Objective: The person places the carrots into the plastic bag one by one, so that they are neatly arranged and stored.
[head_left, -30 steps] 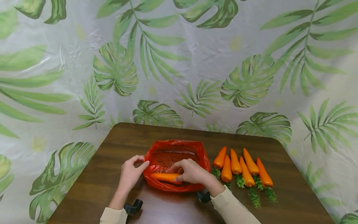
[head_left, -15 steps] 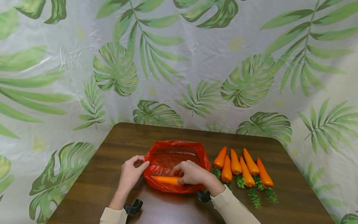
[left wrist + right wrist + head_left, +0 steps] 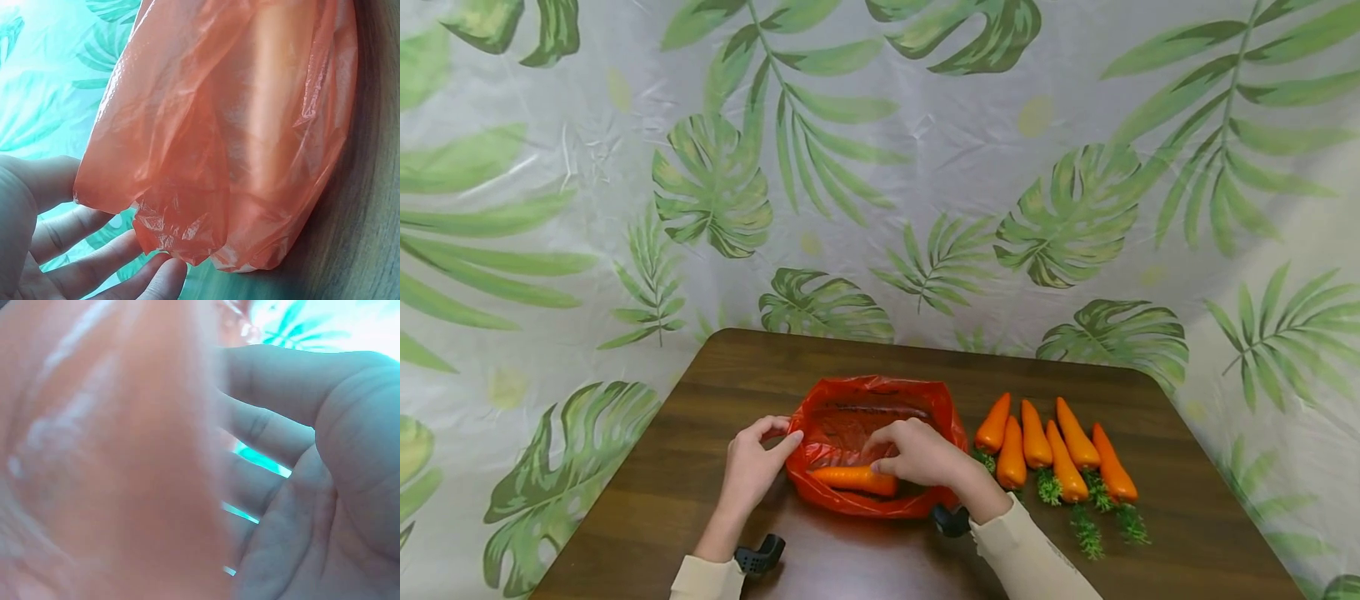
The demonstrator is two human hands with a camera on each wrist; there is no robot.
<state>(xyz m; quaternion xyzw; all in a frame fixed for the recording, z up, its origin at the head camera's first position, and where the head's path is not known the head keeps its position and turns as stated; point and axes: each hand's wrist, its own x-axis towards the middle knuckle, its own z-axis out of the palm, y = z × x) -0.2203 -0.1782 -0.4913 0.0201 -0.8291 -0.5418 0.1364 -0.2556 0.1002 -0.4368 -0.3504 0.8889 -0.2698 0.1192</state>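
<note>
A red plastic bag [image 3: 880, 385] lies on the table with its mouth spread wide. My left hand [image 3: 752, 462] pinches the bag's left rim between thumb and fingers; in the left wrist view that hand [image 3: 69, 231] is at the thin red film. Inside the bag, along its near side, lies an orange carrot [image 3: 850, 479], its tip to the left. Just over the carrot is my right hand [image 3: 921, 454], thumb at the carrot's upper edge and fingers apart from the thumb. Blurred bag film hides the fingertips of the right hand [image 3: 294, 456] in the right wrist view.
To the right of the bag, several orange carrots [image 3: 1037, 446] with green tops lie side by side on the brown wooden table [image 3: 760, 358]. A leaf-patterned curtain [image 3: 850, 167] hangs behind the table. A black wrist device [image 3: 760, 554] is on the left wrist.
The right hand has lifted slightly off the carrot, and the carrot's right end now shows. The carrot shifted slightly to the right within the bag. The left hand keeps its place on the rim.
</note>
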